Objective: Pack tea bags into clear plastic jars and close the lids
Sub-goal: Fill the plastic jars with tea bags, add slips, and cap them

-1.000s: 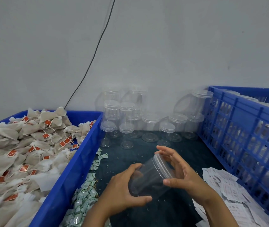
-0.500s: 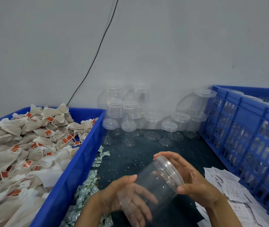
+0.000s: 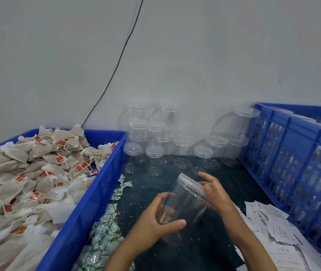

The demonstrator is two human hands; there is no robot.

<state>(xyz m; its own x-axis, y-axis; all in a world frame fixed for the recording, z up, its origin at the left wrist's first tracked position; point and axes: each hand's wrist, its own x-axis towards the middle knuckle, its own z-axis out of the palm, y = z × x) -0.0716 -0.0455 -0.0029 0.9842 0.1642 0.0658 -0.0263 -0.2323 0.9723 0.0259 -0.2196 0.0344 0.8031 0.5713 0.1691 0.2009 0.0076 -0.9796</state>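
- Tea bags [image 3: 38, 173] heap in the blue bin [image 3: 89, 202] at nine o'clock, within reach.
- Left hand [image 3: 155, 218] curls round the tilted jar [image 3: 185, 204] at six o'clock, steadying it.
- Right hand [image 3: 216, 194] pinches the lid [image 3: 191, 182], likely to unscrew it.
- Spare jars [image 3: 183, 145] wait at twelve.

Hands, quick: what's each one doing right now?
Left hand: curled round the body of the tilted clear plastic jar.
Right hand: grips its lid.
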